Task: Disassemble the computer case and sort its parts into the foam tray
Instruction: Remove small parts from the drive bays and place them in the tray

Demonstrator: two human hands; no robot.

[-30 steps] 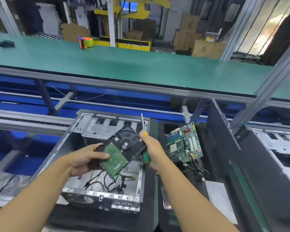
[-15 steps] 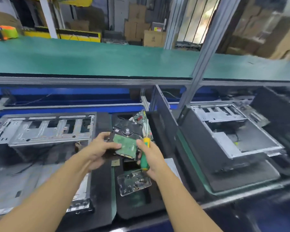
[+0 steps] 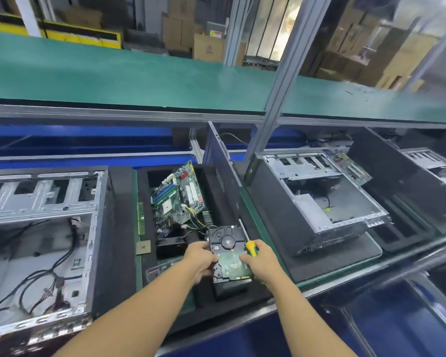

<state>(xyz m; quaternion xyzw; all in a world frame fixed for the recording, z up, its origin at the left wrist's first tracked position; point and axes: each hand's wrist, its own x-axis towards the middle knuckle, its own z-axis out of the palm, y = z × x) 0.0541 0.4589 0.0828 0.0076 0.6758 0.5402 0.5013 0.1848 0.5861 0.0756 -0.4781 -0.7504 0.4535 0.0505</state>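
1. Hands first: your left hand [image 3: 203, 258] grips the left edge of the hard drive [image 3: 228, 252], fingers curled round its side and thumb on top near the green circuit board.
2. Your right hand [image 3: 262, 261] pinches the drive's right edge with thumb and forefinger while the other fingers stay wrapped round a screwdriver [image 3: 251, 248], whose yellow and green handle pokes up beside the drive; its metal shaft runs along the drive's right side.
3. You hold the hard drive circuit-board side up, tilted, just above a rectangular slot at the near right of the black foam tray [image 3: 121, 228]. Whether its lower end touches the foam, you cannot tell from here.
4. In the tray beyond the drive lies the motherboard [image 3: 178, 197], propped at an angle, with yellow and black wires trailing from it toward the drive.
5. A green RAM stick [image 3: 140, 219] sits upright in a narrow slot on the tray's left, and a square CPU chip [image 3: 143, 247] lies just nearer to you.
6. A black side panel [image 3: 222, 181] stands upright along the tray's right edge.
7. The opened computer case [image 3: 44, 228] lies to your left, loose black cables inside.
8. A second case [image 3: 319, 194] rests on another tray to your right.
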